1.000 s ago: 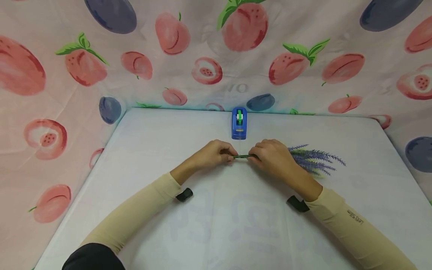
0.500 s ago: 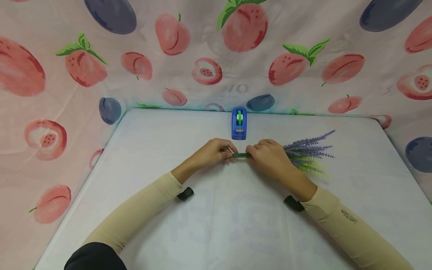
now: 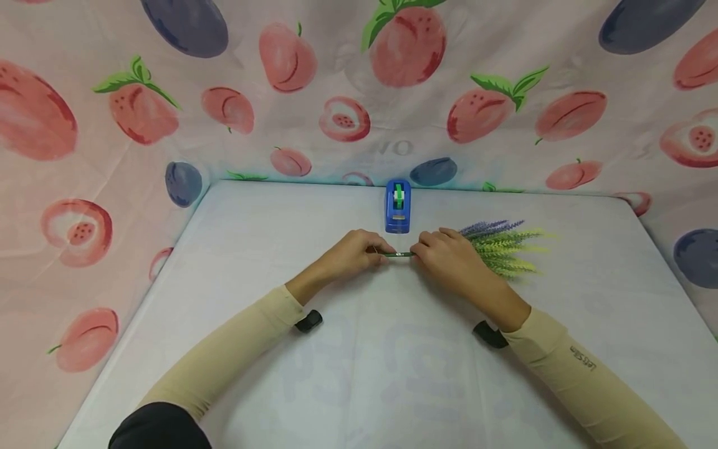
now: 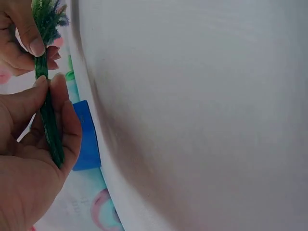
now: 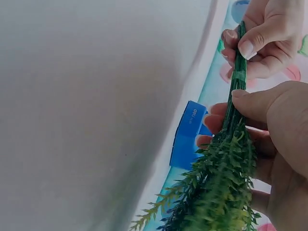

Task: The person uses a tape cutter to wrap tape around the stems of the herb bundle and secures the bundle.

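Note:
A bunch of artificial lavender (image 3: 505, 249) with purple and yellow-green sprigs lies sideways between the two hands, its flower heads to the right. My left hand (image 3: 356, 254) pinches the cut end of the green stems (image 4: 49, 120) between thumb and fingers. Closer to the flowers, my right hand (image 3: 453, 262) holds the same stems, thumb on one side and fingers on the other. A shiny band of tape (image 5: 238, 75) wraps the stems in the short gap between the hands. The right hand hides part of the bunch in the head view.
Beyond the hands, a blue tape dispenser (image 3: 397, 215) with a green core stands near the back edge of the white table (image 3: 269, 215). A fruit-print cloth (image 3: 392, 118) hangs behind and at the left.
The bunch has turned about its stems: purple sprigs were uppermost, and now yellow-green ones show on top. Both hands stay almost in the same place, still holding the stems.

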### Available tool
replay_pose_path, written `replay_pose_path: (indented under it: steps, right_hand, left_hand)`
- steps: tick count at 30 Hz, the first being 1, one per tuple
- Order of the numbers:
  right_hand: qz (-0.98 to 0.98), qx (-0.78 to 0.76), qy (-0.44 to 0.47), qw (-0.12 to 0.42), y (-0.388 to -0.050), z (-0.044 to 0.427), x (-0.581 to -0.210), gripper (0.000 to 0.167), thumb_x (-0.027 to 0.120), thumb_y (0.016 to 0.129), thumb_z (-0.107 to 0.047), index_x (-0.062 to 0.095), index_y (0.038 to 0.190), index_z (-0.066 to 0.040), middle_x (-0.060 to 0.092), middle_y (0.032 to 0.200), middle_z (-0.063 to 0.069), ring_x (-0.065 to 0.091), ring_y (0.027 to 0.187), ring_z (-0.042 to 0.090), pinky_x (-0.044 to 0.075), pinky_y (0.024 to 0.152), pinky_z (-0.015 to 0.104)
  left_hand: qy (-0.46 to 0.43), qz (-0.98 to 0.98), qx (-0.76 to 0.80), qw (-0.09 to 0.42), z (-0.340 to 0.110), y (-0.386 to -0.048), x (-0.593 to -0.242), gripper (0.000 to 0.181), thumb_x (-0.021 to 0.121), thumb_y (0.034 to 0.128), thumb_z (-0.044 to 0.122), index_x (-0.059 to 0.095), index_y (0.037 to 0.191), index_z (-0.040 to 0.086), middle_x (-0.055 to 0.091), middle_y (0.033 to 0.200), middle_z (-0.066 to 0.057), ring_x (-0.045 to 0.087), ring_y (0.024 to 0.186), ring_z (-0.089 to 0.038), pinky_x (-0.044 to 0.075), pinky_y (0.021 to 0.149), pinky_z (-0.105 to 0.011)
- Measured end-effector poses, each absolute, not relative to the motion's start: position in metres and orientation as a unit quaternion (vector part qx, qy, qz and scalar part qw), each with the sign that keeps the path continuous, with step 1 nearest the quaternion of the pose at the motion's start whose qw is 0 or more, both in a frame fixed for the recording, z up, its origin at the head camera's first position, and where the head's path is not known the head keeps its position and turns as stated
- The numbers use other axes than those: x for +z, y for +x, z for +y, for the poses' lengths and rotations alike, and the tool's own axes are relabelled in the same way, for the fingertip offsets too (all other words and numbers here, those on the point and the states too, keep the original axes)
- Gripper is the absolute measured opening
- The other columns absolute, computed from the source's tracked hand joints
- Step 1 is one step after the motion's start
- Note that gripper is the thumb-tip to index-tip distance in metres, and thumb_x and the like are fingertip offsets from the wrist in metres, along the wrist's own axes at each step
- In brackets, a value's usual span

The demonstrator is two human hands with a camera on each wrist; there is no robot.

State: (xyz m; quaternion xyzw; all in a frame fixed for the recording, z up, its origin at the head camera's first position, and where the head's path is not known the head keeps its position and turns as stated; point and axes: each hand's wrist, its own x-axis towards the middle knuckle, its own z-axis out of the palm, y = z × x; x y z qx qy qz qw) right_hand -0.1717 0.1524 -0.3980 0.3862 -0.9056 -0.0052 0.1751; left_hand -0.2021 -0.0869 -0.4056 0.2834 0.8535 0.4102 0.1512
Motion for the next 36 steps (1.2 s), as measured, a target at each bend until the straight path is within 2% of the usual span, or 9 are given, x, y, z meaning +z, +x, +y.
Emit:
replay_pose_path:
  steps: [8,13,19,23,26,30,36]
  right_hand:
    - [-0.901,0.002,0.369,0.227,-0.1745,0.149,-0.4023,0.018,0.084,0.085,-0.018,0.074,0.093,-0.006,0.074,0.089,0.008,0.071,0.085,0.028,0.056,0.086,0.045]
    - [-0.905,-0.007,0.356,0.231,-0.1751,0.1472,-0.4031,0.015,0.083,0.086,-0.017,0.074,0.09,-0.006,0.074,0.086,0.007,0.07,0.083,0.027,0.055,0.086,0.045]
    - [-0.901,-0.031,0.362,0.235,-0.1768,0.1467,-0.4033,0.008,0.08,0.088,-0.014,0.077,0.09,-0.008,0.075,0.084,0.007,0.07,0.082,0.026,0.055,0.086,0.045]
    - [-0.892,-0.04,0.378,0.246,-0.177,0.1474,-0.404,0.011,0.081,0.087,-0.014,0.076,0.094,-0.006,0.076,0.085,0.008,0.071,0.082,0.026,0.056,0.085,0.046]
    - [-0.887,-0.037,0.383,0.254,-0.1771,0.1484,-0.4055,0.017,0.079,0.089,-0.014,0.071,0.098,-0.002,0.075,0.082,0.009,0.071,0.078,0.027,0.057,0.084,0.046]
    - [-0.89,-0.025,0.382,0.246,-0.1768,0.1491,-0.4064,0.021,0.077,0.091,-0.015,0.064,0.101,-0.001,0.073,0.081,0.01,0.071,0.078,0.029,0.056,0.086,0.047]
    - [-0.895,-0.007,0.386,0.226,-0.1807,0.1486,-0.4017,0.021,0.08,0.09,-0.018,0.07,0.099,-0.002,0.064,0.093,0.011,0.067,0.084,0.027,0.056,0.09,0.049]
  left_hand:
    - [0.266,0.842,0.443,0.157,-0.0838,-0.2041,-0.4046,0.012,0.067,0.0983,0.007,0.073,0.109,0.008,0.076,0.094,-0.008,0.07,0.087,-0.02,0.051,0.08,-0.027]
    - [0.265,0.838,0.451,0.157,-0.0832,-0.2053,-0.4039,0.012,0.064,0.0992,0.005,0.072,0.107,0.008,0.076,0.091,-0.008,0.071,0.087,-0.024,0.05,0.081,-0.029]
    - [0.259,0.851,0.433,0.142,-0.0832,-0.2066,-0.4031,0.012,0.071,0.0949,0.007,0.077,0.104,0.01,0.074,0.096,-0.003,0.063,0.08,-0.017,0.049,0.074,-0.027]
    - [0.266,0.858,0.42,0.131,-0.0845,-0.2085,-0.4045,0.017,0.074,0.0922,0.006,0.079,0.108,0.01,0.071,0.097,-0.002,0.059,0.077,-0.014,0.047,0.071,-0.026]
    - [0.276,0.859,0.414,0.124,-0.0861,-0.2093,-0.4042,0.019,0.073,0.0928,0.006,0.079,0.111,0.008,0.071,0.097,-0.003,0.058,0.081,-0.014,0.047,0.073,-0.026]
    - [0.284,0.857,0.413,0.121,-0.0876,-0.2101,-0.4036,0.021,0.072,0.0936,0.006,0.079,0.113,0.007,0.071,0.096,-0.009,0.056,0.083,-0.014,0.046,0.075,-0.026]
    - [0.28,0.859,0.409,0.126,-0.0888,-0.2111,-0.4046,0.021,0.07,0.0955,0.007,0.078,0.115,0.008,0.073,0.099,-0.011,0.058,0.083,-0.014,0.047,0.075,-0.026]
